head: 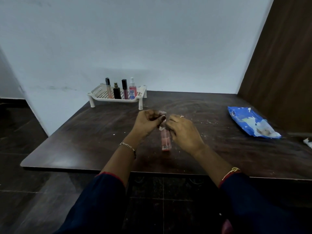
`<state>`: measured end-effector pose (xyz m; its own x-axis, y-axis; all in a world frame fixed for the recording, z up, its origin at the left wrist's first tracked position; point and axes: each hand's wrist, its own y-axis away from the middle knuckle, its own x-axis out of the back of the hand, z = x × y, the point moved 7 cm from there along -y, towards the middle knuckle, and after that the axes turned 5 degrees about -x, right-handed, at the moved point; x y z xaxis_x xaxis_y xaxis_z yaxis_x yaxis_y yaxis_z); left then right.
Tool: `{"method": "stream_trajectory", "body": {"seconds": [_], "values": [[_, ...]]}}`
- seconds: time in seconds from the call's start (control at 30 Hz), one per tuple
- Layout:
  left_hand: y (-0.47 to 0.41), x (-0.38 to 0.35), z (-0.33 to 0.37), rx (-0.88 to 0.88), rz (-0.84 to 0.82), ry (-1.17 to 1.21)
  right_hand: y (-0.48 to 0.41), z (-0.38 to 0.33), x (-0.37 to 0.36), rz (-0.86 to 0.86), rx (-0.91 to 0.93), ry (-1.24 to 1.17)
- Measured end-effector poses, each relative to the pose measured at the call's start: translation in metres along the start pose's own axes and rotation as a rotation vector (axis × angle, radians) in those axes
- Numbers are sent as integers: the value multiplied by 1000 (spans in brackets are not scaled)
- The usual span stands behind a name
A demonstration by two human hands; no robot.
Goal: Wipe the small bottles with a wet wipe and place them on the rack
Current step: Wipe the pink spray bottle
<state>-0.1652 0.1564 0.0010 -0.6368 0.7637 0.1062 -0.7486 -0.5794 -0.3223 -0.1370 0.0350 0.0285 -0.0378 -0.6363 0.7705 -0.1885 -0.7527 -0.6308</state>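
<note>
Sleeves (104, 200) sit closest to us, with both forearms reaching over the desk (84, 141). Our right hand (184, 130) has its grip curled round the top of the pink bottle (165, 141), and our left hand (148, 122) seems to pinch the wet wipe (163, 127) against it, though it's blurry. We reckon we're mid-wipe. The next move calls for standing it upright on the rack (116, 100).

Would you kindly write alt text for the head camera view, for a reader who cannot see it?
A left hand and right hand grip the top of a small pink bottle at a dark table. Behind, a white rack holds four upright bottles; a blue wipe pack lies to the right.
</note>
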Motion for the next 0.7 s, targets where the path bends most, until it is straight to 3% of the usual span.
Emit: {"method": "stream_trajectory", "body": {"seconds": [0.33, 0.6, 0.7], "values": [[6, 1, 5, 61, 4, 5, 44, -5, -10, -51, 0, -76], [17, 6, 16, 36, 5, -43, 62, -6, -21, -243, 32, 17], [22, 10, 15, 27, 17, -33, 58, 8, -7, -174, -89, -50]]}}
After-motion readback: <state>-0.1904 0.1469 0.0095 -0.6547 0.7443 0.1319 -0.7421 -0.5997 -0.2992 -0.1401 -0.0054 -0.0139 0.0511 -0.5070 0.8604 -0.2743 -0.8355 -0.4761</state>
